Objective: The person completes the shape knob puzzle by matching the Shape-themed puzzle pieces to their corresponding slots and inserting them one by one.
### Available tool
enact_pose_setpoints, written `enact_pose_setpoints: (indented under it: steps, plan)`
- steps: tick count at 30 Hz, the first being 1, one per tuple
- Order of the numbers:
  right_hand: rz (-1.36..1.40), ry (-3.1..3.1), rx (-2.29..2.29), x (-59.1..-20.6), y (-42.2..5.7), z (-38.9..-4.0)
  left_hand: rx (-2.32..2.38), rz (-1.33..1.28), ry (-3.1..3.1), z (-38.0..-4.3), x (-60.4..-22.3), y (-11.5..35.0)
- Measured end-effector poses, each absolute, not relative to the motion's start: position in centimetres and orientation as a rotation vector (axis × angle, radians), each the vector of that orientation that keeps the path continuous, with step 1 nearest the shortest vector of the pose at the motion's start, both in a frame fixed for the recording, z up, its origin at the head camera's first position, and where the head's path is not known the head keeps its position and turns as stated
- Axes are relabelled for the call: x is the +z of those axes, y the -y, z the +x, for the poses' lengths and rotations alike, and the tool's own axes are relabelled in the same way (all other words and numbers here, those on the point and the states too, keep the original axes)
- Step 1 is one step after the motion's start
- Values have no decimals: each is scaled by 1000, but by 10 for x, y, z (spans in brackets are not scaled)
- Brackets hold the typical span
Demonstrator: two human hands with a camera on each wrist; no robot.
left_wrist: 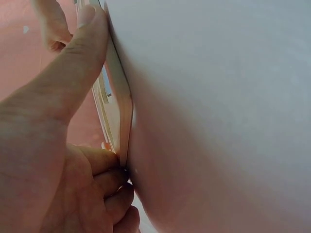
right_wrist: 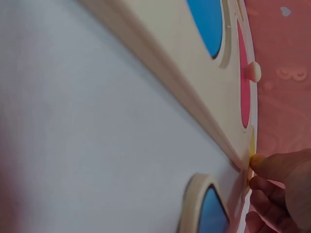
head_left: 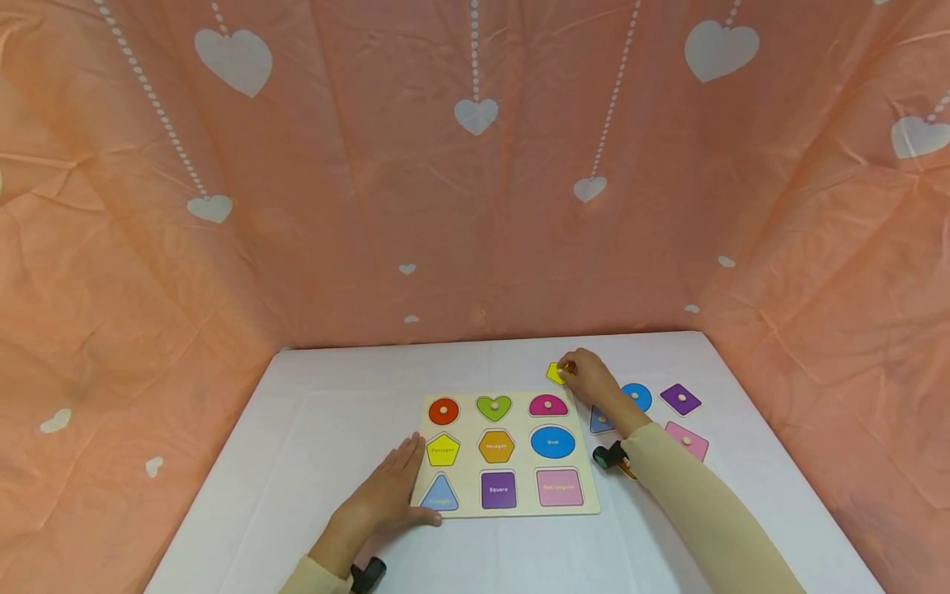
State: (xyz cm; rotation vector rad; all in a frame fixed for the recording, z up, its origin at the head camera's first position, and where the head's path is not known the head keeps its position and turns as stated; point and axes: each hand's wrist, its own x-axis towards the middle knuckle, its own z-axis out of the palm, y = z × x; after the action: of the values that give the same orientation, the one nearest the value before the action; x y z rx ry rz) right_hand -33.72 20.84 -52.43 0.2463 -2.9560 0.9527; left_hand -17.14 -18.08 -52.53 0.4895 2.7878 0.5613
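A wooden shape puzzle board (head_left: 469, 412) lies on the white table. My left hand (head_left: 386, 487) rests at its near left corner, fingers stretched along the left edge and thumb along the near edge; the thumb (left_wrist: 73, 68) also shows in the left wrist view. Beyond the far right corner, my right hand (head_left: 591, 378) pinches a yellow puzzle piece (head_left: 553, 374), partly hidden by the fingers. Knobbed pieces sit in the board's top row: a red circle (head_left: 444, 411), a green heart (head_left: 494, 407) and a magenta semicircle (head_left: 548, 405). Printed recesses fill the lower rows.
Right of the board lie loose knobbed pieces: a blue triangle (head_left: 599, 421), a blue oval (head_left: 638, 396), a purple square (head_left: 680, 399) and a pink rectangle (head_left: 690, 440). An orange piece (head_left: 627, 469) is mostly hidden beneath the right wrist. Peach curtains (head_left: 475, 247) surround the table.
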Motion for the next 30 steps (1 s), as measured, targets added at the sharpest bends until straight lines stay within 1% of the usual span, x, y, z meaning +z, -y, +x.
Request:
enact_pose_setpoints:
  steps: [13,30]
  plan:
    - [211,2916,923,-522,-207,-333,536,498,-2799,-172,-527,181]
    - [310,2870,929,-511,-196,-319,539,494,-2793,-171,-525,181]
